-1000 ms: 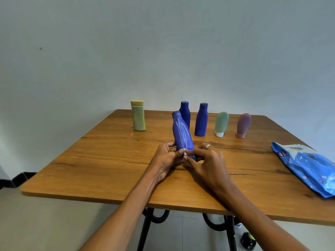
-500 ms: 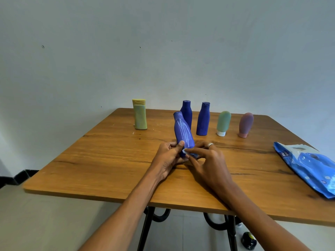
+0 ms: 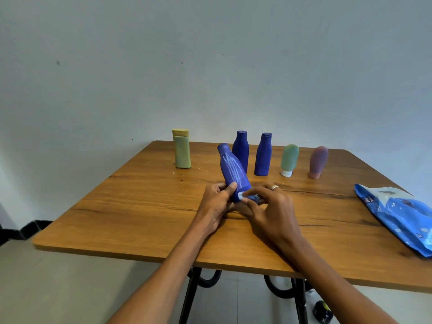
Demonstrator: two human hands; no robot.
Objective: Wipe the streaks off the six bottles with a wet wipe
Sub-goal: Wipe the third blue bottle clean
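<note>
Wiping is under way on the streaked blue bottle (image 3: 233, 171), tilted over the table (image 3: 140, 206) and gripped at its base by the left hand (image 3: 216, 202), a wipe (image 3: 247, 197) pinched against it by the right hand (image 3: 271, 211); upward strokes seem called for next.

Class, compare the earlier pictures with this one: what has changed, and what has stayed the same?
The left hand has shifted its thumb higher up the streaked blue bottle. The right hand still pinches the wipe at its base. The bottle stays tilted; the other five bottles and the blue packet have not moved.
</note>
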